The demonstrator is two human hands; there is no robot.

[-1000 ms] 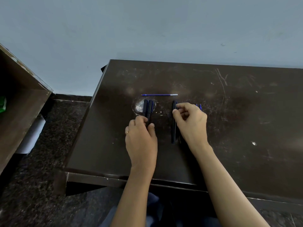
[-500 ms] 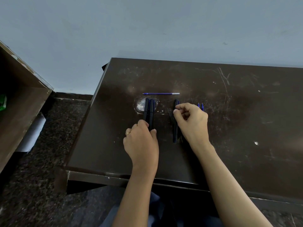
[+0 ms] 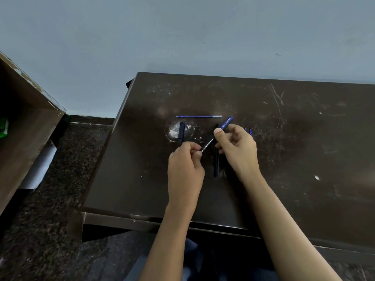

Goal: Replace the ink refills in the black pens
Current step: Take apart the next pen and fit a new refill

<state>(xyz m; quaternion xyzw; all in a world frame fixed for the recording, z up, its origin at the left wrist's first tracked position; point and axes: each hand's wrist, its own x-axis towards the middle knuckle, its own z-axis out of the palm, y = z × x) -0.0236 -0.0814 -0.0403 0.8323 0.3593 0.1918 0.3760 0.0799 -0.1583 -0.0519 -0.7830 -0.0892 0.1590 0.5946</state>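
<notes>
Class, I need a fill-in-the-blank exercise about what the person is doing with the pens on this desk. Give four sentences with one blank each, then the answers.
1. Both hands grip one black pen printed with the word ____.
2. The loose refill on the desk has ____ ink.
3. The refill lies ____ the hands, toward the wall.
4. The left hand holds the pen's ____ end.

Answers: Octane; blue; beyond; lower

A pen [image 3: 216, 137] ran aslant between the left hand [image 3: 185, 165] and right hand [image 3: 237, 151], above the table [image 3: 304, 159]. Beyond the left hand lay a second pen [image 3: 180, 133]; under the right, a third [image 3: 216, 163]. A refill [image 3: 198, 116] lay crosswise beyond both hands, and more refills [image 3: 248, 131] showed just right of the right hand.
</notes>
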